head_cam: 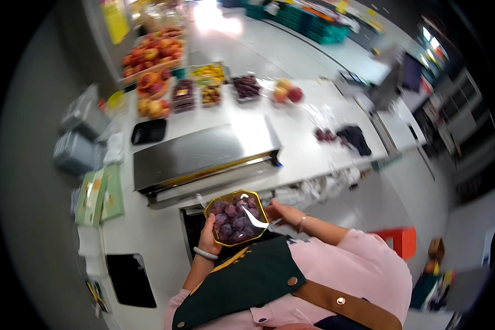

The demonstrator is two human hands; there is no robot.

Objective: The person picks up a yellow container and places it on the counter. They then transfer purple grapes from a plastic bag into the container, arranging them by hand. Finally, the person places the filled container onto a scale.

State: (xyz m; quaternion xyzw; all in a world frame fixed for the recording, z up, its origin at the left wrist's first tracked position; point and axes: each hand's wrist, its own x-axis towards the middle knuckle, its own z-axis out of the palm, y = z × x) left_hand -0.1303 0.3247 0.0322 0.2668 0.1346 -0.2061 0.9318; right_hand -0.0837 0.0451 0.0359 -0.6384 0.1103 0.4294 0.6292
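Note:
My left hand (208, 237) grips the left edge of an octagonal gold-rimmed tray of dark purple plums (236, 218), which has shiny clear film over its top. At the tray's right side is my right hand (282, 214), its fingers partly spread; whether they touch the tray or its film cannot be told. A bit of loose film sticks out at the tray's upper left corner. Just beyond the tray, a long stainless-steel film-wrapping dispenser (206, 152) lies across the white counter (309, 161).
Peaches (288, 91), packed dark fruit (246, 87) and a crate of nectarines (154, 51) line the counter's far side. A black tray (149, 131) is left of them. Loose plums (325, 135) lie by a dark cloth (354, 139). Green boxes (101, 196) sit left; a red stool (404, 242) stands right.

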